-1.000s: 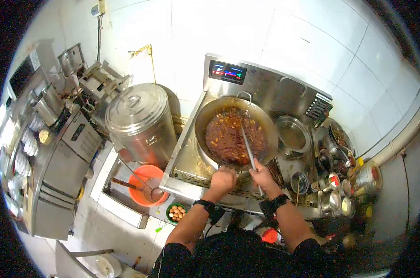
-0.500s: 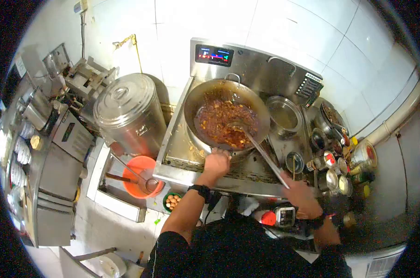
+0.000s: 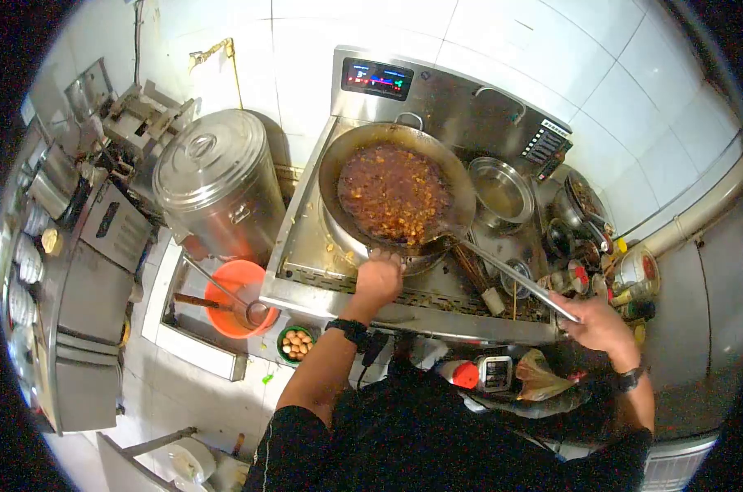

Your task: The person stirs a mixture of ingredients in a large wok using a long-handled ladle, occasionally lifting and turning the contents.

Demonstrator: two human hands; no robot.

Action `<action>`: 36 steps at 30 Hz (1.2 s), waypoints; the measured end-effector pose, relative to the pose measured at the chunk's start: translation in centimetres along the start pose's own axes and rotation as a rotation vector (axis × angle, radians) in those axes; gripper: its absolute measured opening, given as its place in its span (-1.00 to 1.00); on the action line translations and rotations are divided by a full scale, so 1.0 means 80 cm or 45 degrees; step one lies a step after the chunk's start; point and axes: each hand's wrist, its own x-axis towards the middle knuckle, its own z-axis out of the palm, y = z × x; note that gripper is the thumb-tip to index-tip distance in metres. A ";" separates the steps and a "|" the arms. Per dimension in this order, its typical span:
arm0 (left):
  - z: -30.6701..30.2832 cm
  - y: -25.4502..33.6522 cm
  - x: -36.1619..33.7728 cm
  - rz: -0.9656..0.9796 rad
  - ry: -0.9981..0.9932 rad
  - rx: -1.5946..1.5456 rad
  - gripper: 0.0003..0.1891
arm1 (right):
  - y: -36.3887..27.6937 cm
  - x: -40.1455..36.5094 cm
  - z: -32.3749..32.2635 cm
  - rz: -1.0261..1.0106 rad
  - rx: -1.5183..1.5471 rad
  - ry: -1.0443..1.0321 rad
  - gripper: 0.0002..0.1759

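A large wok [image 3: 462, 182] sits on the steel stove, filled with dark reddish-brown sauce [image 3: 394, 193] dotted with yellowish bits. My left hand [image 3: 379, 280] is closed at the wok's near rim; its grip covers whatever handle is there. In my right hand [image 3: 597, 321], out to the right past the stove's front edge, is the end of a long metal ladle [image 3: 511, 271]. The ladle's shaft slants up and left to the wok's right side, where its head rests low against the inner wall, at the edge of the sauce.
Right of the wok stand a metal pot [image 3: 501, 195], a bamboo brush [image 3: 476, 275] and crowded seasoning jars [image 3: 634, 271]. To the left are a tall lidded stockpot [image 3: 216, 176], an orange bucket [image 3: 239, 324] and a green basket of eggs [image 3: 295, 343]. A control panel [image 3: 377, 79] is behind.
My right hand has moved right and slightly up, drawing the ladle head from mid-sauce to the wok's right side. The bamboo brush now shows. My left hand stays at the rim.
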 end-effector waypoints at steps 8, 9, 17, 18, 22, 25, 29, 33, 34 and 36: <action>0.003 -0.002 0.002 0.004 0.038 0.055 -0.76 | -0.034 0.130 0.195 0.141 0.006 0.026 -0.25; -0.003 0.002 0.001 -0.006 0.042 0.046 -0.75 | -0.035 0.146 0.218 0.109 -0.035 0.116 -0.24; 0.007 -0.007 0.001 0.081 0.086 -0.011 -0.76 | -0.089 0.252 0.259 0.076 0.346 0.277 -0.22; 0.013 -0.011 0.003 0.110 0.096 0.001 -0.76 | -0.081 0.276 0.293 -0.029 0.413 0.426 -0.21; 0.012 -0.011 0.001 0.102 0.120 0.012 -0.77 | -0.103 0.300 0.285 0.090 1.018 0.131 -0.16; 0.016 -0.010 0.003 0.136 0.190 0.032 -0.78 | -0.111 0.287 0.267 0.053 1.291 0.033 -0.17; 0.011 -0.006 0.001 0.148 0.159 0.082 -0.78 | -0.102 0.252 0.243 0.018 1.375 -0.121 -0.15; 0.007 -0.003 -0.001 0.079 0.154 0.050 -0.77 | -0.079 0.205 0.209 0.025 0.995 -0.183 -0.14; 0.011 -0.001 -0.002 0.054 0.116 0.044 -0.77 | -0.078 0.188 0.190 0.089 0.936 -0.250 -0.15; 0.010 -0.003 -0.002 0.066 0.077 0.045 -0.76 | -0.063 0.165 0.178 0.079 0.740 -0.236 -0.16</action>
